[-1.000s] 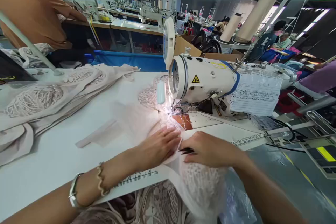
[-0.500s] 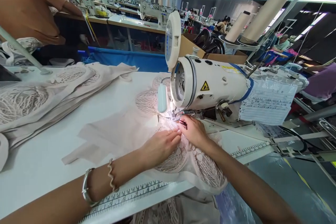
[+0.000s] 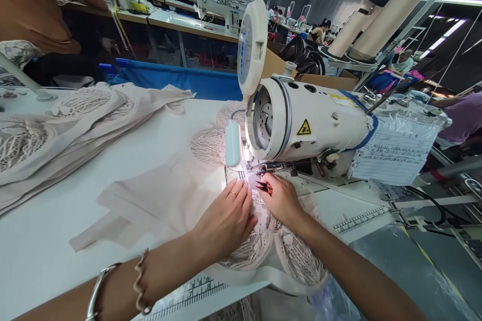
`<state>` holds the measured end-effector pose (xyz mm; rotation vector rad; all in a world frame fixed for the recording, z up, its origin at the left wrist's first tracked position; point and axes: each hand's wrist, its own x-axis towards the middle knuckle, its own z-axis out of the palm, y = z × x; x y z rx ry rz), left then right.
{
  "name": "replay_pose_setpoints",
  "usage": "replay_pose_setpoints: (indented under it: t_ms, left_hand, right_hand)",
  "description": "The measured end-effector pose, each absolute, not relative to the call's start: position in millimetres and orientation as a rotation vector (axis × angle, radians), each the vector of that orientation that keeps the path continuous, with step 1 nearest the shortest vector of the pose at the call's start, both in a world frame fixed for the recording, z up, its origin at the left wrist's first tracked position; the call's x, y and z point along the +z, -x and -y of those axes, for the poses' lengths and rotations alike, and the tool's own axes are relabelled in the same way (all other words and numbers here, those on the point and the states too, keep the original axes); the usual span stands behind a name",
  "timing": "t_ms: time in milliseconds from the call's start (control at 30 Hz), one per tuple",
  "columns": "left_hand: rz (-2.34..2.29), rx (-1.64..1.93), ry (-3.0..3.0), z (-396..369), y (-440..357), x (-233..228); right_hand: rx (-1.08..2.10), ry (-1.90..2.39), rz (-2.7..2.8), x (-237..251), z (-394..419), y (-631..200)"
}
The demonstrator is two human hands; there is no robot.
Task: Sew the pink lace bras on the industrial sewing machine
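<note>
My left hand (image 3: 224, 218) lies with its fingers stretched out on pale pink lace fabric (image 3: 301, 251), its fingertips just in front of the needle area of a white sewing machine (image 3: 320, 115). Beside it, my right hand (image 3: 282, 203) is closed around small thread snips (image 3: 266, 188), whose dark tips point left over the brightly lit cloth. A pale blue lamp (image 3: 232, 143) hangs at the needle. Sheer cloth (image 3: 150, 195) and another lace cup (image 3: 209, 146) spread to the left and behind the needle. My palm hides part of the lace.
A pile of similar lace pieces (image 3: 109, 105) lies at the left. Thread cones (image 3: 348, 32) stand behind the machine, and a handwritten sheet (image 3: 391, 150) hangs at its right. A printed ruler (image 3: 188, 296) runs along the table's front edge. A person in orange (image 3: 37, 5) sits beyond.
My left hand has flattened out and its fingers now reach forward towards the needle. The snips in my right hand show more clearly, slightly lower. The whole view has shifted a little.
</note>
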<state>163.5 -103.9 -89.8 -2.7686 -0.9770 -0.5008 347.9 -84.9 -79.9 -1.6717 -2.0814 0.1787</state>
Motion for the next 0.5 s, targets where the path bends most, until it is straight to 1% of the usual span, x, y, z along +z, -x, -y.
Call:
replay_pose_setpoints:
  t_ms: [367,500]
  left_hand:
    - [0.880,-0.492,2.788,97.5,-163.5,-88.3]
    - [0.882,-0.470,2.746,98.6,-164.4,-85.9]
  right_hand:
    - [0.118,1.631,2.208,-86.6,88.3,-347.0]
    - [0.196,1.641,2.145,-85.8,88.7,-348.1]
